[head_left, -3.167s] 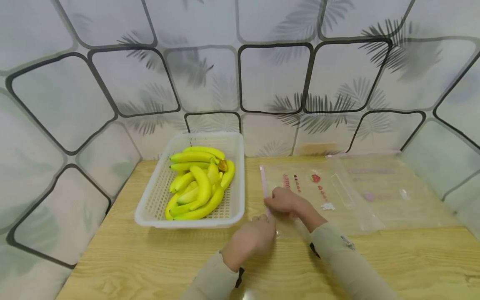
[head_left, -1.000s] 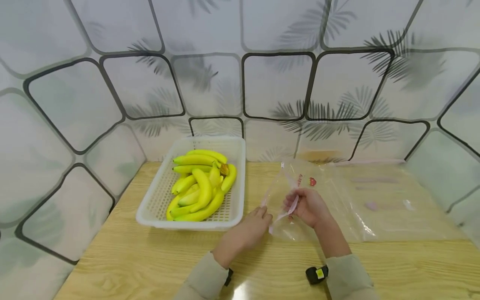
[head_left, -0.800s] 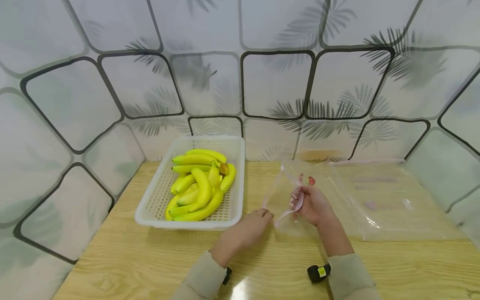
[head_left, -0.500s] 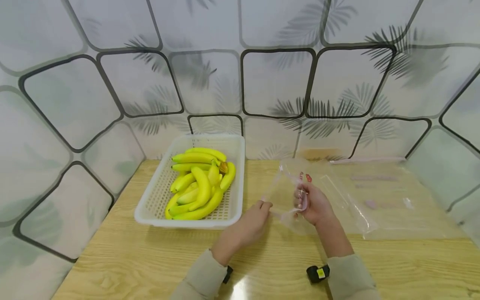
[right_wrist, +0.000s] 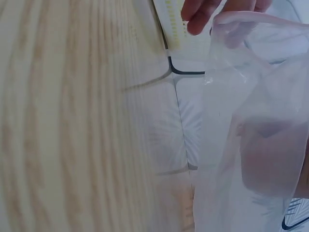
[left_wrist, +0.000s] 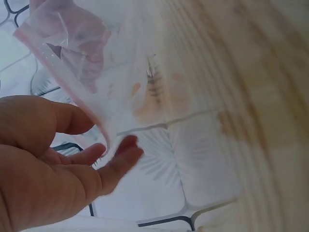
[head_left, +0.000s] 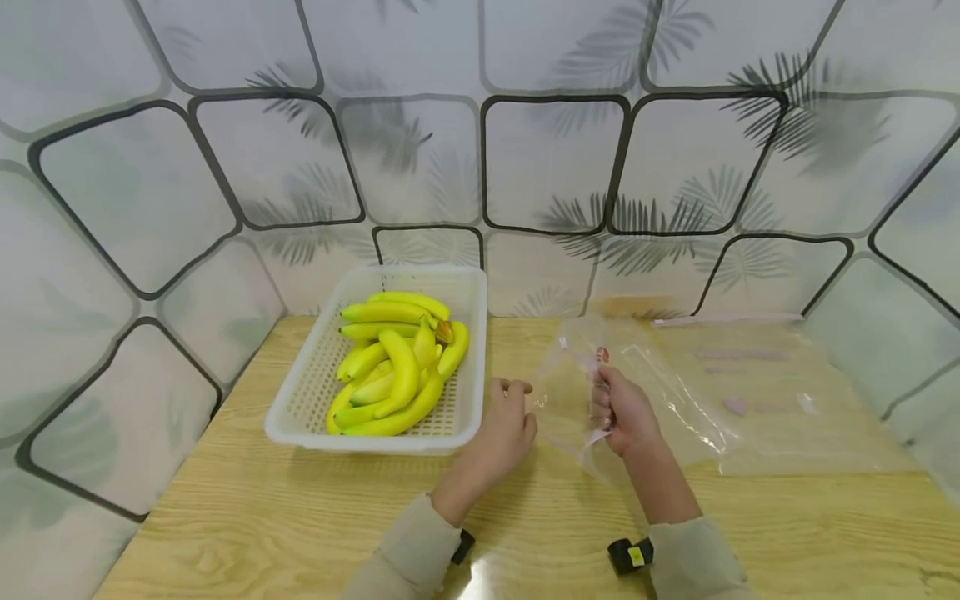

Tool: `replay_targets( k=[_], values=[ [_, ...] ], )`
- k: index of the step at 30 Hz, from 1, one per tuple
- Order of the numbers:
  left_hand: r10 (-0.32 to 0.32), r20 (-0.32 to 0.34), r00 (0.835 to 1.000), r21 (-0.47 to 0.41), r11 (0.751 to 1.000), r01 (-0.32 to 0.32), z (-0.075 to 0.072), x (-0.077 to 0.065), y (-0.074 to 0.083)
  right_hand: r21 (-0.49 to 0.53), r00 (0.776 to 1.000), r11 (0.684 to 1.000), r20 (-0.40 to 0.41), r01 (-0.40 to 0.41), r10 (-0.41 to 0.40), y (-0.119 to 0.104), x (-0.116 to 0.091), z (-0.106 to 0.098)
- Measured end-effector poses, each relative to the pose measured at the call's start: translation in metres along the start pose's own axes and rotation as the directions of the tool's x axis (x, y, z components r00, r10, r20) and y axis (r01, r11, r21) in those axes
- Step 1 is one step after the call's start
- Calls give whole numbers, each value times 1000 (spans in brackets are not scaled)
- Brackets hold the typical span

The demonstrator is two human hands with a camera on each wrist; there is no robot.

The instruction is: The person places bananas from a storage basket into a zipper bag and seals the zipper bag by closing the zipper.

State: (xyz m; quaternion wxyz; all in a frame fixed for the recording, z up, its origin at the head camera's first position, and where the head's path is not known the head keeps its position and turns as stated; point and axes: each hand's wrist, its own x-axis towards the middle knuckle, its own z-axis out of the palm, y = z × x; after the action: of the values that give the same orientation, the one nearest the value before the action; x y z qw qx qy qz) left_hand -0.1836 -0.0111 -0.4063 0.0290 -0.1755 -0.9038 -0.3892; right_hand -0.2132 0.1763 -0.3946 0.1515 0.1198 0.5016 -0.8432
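A clear zip bag [head_left: 558, 400] with a pinkish zip edge stands raised off the table, its mouth facing left and spread apart. Curled fingers of my right hand [head_left: 632, 408] grip the bag's far-side edge; through the film in the left wrist view the same hand [left_wrist: 79, 43] shows blurred. My left hand [head_left: 501, 429] is at the mouth's left edge, its fingers spread and loosely bent about the pinkish rim [left_wrist: 72, 94]. In the right wrist view the left hand's fingers [right_wrist: 200, 17] lie on either side of that rim.
A white perforated basket [head_left: 281, 417] full of yellow bananas [head_left: 401, 375] stands left of the hands. Another clear bag [head_left: 795, 433] lies flat on the wooden table [head_left: 247, 533] at right. A patterned wall covering [head_left: 420, 158] rises behind the table.
The right hand has drawn the zip edge rightward, and the bag, flat earlier, now gapes. The left hand has raised and loosened its fingers beside the rim.
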Motion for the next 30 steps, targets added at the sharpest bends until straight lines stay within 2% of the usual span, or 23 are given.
replay_targets(
  k=[2, 5, 7, 9, 11, 12, 14, 18, 20, 21, 22, 25, 27, 28, 30],
  values=[
    [-13, 6, 1000, -20, 1000, 13, 0, 0, 0, -39, 1000, 999, 3, 12, -12, 0, 0, 0],
    [-16, -8, 1000, -68, 998, 15, 0, 0, 1, -196, 998, 978, 9, 70, -70, 1, -1, -1],
    [-21, -13, 1000, -101, 995, 20, -1, 0, 2, -348, 989, 927, 6, 142, -149, 1, -2, 0],
    [-15, -20, 1000, -123, 992, 12, -2, 0, 3, -517, 969, 829, 4, 214, -247, 0, -4, 1],
    [-7, -22, 1000, -129, 992, 4, -3, 0, 5, -624, 942, 740, -16, 252, -335, -1, -7, 3],
    [2, -24, 1000, -127, 992, -6, -3, 0, 5, -658, 931, 707, -26, 259, -365, -2, -8, 5],
    [28, -27, 999, -113, 993, -31, -3, 0, 6, -698, 915, 666, -39, 264, -402, -4, -10, 7],
    [74, -19, 997, -91, 993, -76, -4, 0, 7, -728, 901, 631, -43, 267, -431, -7, -11, 8],
    [93, -24, 995, -86, 992, -94, -3, 0, 7, -708, 907, 650, -33, 275, -419, -9, -10, 6],
    [99, -23, 995, -87, 991, -100, -4, 0, 7, -682, 915, 676, -24, 279, -402, -9, -9, 5],
    [106, -25, 994, -84, 991, -108, -3, 0, 8, -639, 928, 717, -11, 280, -372, -10, -8, 4],
    [123, -30, 992, -83, 989, -125, -3, 0, 8, -404, 970, 883, 50, 237, -238, -13, -5, -3],
    [127, -32, 991, -87, 988, -130, -3, 0, 8, -228, 983, 960, 113, 165, -142, -14, -4, -7],
    [129, -35, 991, -94, 987, -132, -3, 0, 8, -151, 986, 981, 139, 119, -98, -14, -3, -9],
    [122, -37, 992, -113, 986, -125, -2, 1, 8, -75, 986, 995, 162, 62, -49, -14, -2, -11]
  ],
)
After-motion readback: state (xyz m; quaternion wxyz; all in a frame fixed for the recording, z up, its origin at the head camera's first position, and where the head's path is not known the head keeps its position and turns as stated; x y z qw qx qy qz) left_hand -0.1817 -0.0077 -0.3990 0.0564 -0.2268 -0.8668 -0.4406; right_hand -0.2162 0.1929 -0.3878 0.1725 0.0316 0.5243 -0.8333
